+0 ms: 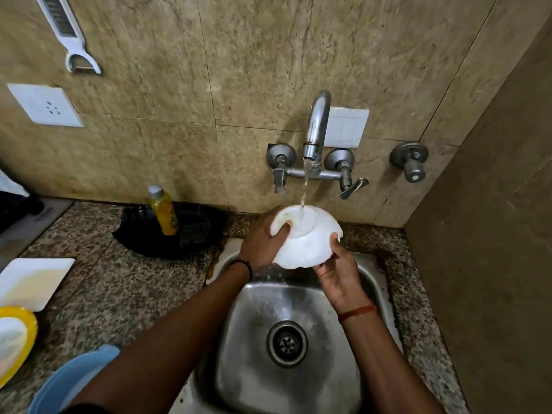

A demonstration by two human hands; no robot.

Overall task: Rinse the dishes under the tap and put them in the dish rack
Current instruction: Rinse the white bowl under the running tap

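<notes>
- Right now the white bowl is held upside down over the back edge of the sink, with the stream from the tap landing on its upturned base.
- The left hand grips the bowl's left side, its thumb pressed on the base ring; the right hand cups the rim from below on the right, fingers curled round the edge.
- It looks light and stiff, plastic or melamine I'd guess, and wet all over, so it is likely to be slippery; the rim and the raised foot ring seem the surest places to hold.
- The rim near the right hand looks uneven, perhaps chipped, though glare and water make that hard to judge.
- The inside of the bowl is turned away, so I cannot tell whether it is clean.
- No dish rack is plainly in view; a black tray with a yellow bottle sits at the counter's back edge.
- At the counter's left edge a white board, a yellow-rimmed plate and a blue tub are all cut off.
</notes>
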